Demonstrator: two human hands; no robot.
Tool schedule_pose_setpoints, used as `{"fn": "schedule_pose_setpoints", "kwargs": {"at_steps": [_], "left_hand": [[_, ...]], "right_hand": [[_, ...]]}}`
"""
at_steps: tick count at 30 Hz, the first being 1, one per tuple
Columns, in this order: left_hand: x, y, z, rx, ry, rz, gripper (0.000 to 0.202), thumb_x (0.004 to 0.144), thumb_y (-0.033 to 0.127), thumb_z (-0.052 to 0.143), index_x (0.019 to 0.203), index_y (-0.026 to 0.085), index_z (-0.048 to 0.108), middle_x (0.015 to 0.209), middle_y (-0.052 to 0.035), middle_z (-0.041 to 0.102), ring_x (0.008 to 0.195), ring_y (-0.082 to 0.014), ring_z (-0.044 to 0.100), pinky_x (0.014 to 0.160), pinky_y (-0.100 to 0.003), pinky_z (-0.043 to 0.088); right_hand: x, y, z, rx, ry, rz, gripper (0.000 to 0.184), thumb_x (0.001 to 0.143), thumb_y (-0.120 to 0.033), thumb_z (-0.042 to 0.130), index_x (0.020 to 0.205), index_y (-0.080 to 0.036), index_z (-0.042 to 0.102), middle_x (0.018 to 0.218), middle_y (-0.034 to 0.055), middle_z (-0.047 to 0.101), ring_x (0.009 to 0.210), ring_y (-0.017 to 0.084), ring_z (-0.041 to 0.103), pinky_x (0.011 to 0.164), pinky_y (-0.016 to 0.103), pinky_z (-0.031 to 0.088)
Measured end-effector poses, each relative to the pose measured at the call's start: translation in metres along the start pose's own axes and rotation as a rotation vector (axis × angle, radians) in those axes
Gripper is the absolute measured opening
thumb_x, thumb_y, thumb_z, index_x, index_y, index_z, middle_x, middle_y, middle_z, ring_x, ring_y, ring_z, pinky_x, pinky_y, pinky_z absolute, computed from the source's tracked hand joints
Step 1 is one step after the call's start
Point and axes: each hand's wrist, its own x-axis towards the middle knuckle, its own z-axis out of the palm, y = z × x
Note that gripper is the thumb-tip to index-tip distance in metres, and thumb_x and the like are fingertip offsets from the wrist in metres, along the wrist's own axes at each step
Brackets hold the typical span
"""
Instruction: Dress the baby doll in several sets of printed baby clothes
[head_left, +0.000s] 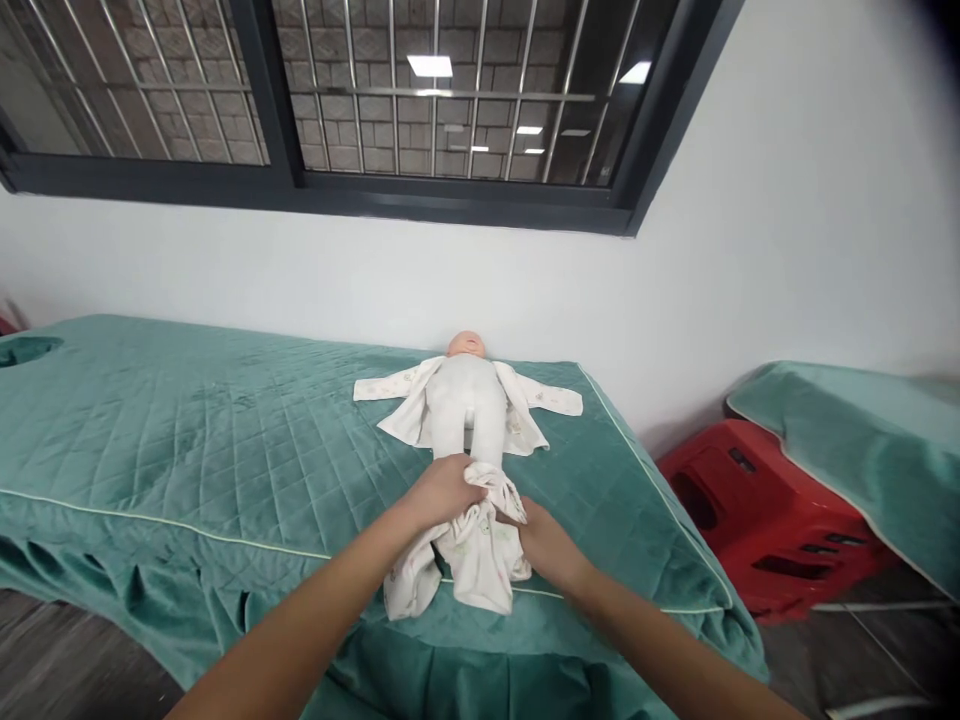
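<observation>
A baby doll (466, 395) lies on its back on the green quilted bed, its head toward the wall. Its white patterned jacket (405, 385) is spread open, with both sleeves stretched out sideways. At the doll's feet, a pair of white patterned baby pants (480, 560) is bunched up and hangs over the bed's front edge. My left hand (448, 490) is closed on the bunched cloth from the left, near the doll's lower legs. From the right, my right hand (541, 535) grips the same cloth. The doll's feet are hidden by the cloth and my left hand.
The green bed cover (225, 430) stretches far to the left, with a hole at its far end. Red plastic stools (772, 520) stand at the right beside another green-covered bed (862, 430). Behind the bed rises a white wall (300, 270) with a barred window (450, 100).
</observation>
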Motion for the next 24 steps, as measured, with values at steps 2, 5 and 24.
{"fn": "schedule_pose_setpoints", "kwargs": {"at_steps": [2, 5, 24], "left_hand": [[0.0, 0.003, 0.003, 0.207, -0.022, 0.038, 0.022, 0.075, 0.027, 0.066, 0.095, 0.018, 0.07, 0.103, -0.0089, 0.073, 0.101, -0.0259, 0.066, 0.085, -0.03, 0.048], [-0.004, 0.005, 0.008, 0.401, -0.052, 0.054, 0.027, 0.081, 0.032, 0.061, 0.105, 0.021, 0.068, 0.11, -0.0102, 0.071, 0.109, -0.0274, 0.064, 0.089, -0.033, 0.047], [0.013, -0.008, -0.025, -0.951, -0.288, -0.041, 0.049, 0.065, 0.024, 0.085, 0.11, 0.019, 0.068, 0.105, -0.008, 0.07, 0.093, -0.0207, 0.067, 0.083, -0.03, 0.051]], "right_hand": [[-0.002, 0.004, 0.004, -0.096, 0.069, -0.083, 0.042, 0.085, -0.046, 0.061, 0.116, -0.018, 0.068, 0.12, 0.01, 0.07, 0.112, 0.029, 0.064, 0.103, 0.043, 0.044], [-0.007, 0.007, 0.01, -0.22, 0.166, -0.115, 0.043, 0.091, -0.046, 0.053, 0.122, -0.02, 0.064, 0.12, 0.0108, 0.07, 0.113, 0.029, 0.064, 0.103, 0.041, 0.044], [0.024, 0.014, -0.004, 0.202, 0.418, -0.136, 0.031, 0.079, -0.047, 0.068, 0.098, -0.022, 0.064, 0.089, 0.003, 0.069, 0.081, 0.023, 0.059, 0.074, 0.033, 0.047]]}}
